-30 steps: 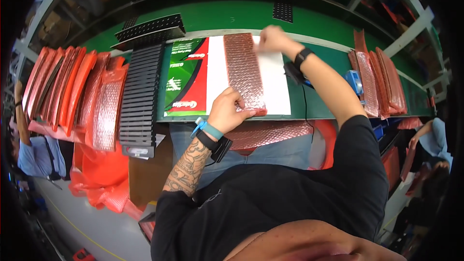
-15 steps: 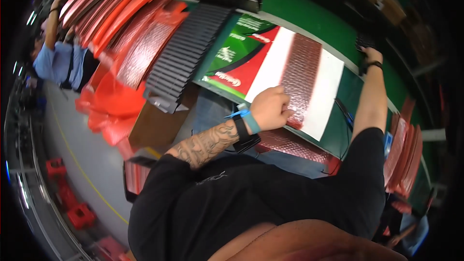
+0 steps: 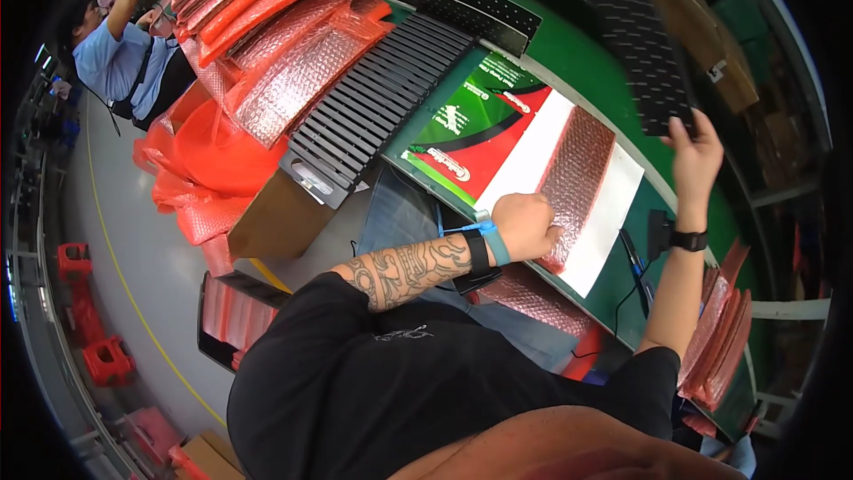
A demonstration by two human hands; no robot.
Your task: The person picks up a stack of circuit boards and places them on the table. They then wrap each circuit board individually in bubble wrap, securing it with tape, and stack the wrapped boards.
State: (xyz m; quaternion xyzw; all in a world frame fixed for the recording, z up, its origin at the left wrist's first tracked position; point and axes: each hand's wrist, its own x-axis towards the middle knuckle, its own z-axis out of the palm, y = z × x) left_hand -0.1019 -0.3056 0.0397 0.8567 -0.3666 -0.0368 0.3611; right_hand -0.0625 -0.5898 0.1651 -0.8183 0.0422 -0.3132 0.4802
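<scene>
1. The right hand (image 3: 697,160) grips a black panel (image 3: 635,44) by its end.
2. The left hand (image 3: 524,227) curls at the bubble-wrap pouch (image 3: 579,178); its grip is unclear.
3. The pouch lies on a white sheet (image 3: 606,215).

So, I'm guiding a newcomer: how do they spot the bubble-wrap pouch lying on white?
On the green bench, find the green, red and white packaging. On its white part lies a reddish bubble-wrap pouch, the left hand at its near end. Unlike the stacked pouches, it lies alone.
</scene>
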